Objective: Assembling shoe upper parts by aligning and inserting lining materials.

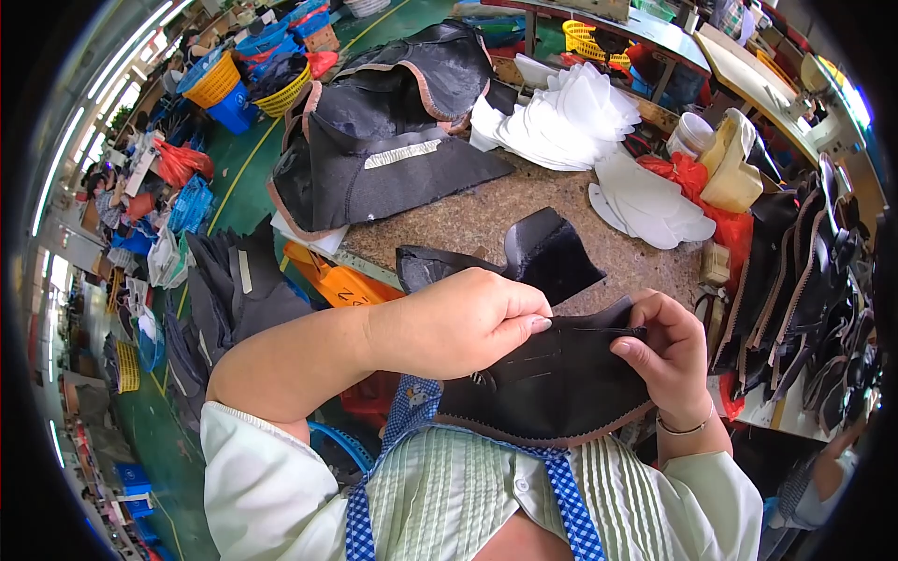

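Both my hands hold one black fabric shoe upper (pixel 552 379) with a tan raw edge, close to my chest. My left hand (pixel 463 323) is closed over its left part, thumb pressing the top edge. My right hand (pixel 669 351) pinches the right end of that top edge between thumb and fingers. A bracelet sits on my right wrist. Another black cut piece (pixel 547 252) lies on the speckled brown worktable (pixel 477 220) just beyond my hands.
A pile of black uppers (pixel 383 131) lies at the table's far left. White cut pieces (pixel 571 117) are stacked at the far middle, more to the right (pixel 645 201). Black zippered pieces (pixel 809 280) hang at the right. A yellowish container (pixel 730 168), red bag (pixel 687 173) and baskets (pixel 215 84) stand around.
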The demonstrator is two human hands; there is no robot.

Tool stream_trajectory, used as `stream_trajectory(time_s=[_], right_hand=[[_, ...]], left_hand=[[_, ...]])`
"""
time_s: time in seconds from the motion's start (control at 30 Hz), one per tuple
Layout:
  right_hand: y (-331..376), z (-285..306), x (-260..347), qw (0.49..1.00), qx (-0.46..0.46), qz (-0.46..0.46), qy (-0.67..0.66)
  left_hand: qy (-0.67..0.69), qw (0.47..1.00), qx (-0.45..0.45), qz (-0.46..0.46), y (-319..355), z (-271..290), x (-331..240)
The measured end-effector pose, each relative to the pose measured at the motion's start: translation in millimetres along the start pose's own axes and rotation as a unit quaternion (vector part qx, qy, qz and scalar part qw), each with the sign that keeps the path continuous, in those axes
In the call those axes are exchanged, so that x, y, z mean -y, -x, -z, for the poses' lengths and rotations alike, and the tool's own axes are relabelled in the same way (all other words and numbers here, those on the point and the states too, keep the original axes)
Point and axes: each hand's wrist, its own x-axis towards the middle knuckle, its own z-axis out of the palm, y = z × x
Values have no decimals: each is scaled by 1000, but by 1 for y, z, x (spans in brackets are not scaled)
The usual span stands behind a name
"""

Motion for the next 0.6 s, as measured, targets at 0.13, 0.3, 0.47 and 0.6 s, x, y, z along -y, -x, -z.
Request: stream_trajectory(time_s=[0.13,0.3,0.47,0.6], right_hand=[[0,-5,5,1000,-20,-6,-23],[1,-11,8,997,-47,-25,-60],[2,-13,10,995,-59,-35,-79],[2,-13,9,991,-72,-43,-108]], left_hand=[[1,999,2,-51,-1,1,1],[0,996,19,-90,-3,1,8],[35,992,49,-107,-2,4,8],[61,993,53,-91,-3,5,9]])
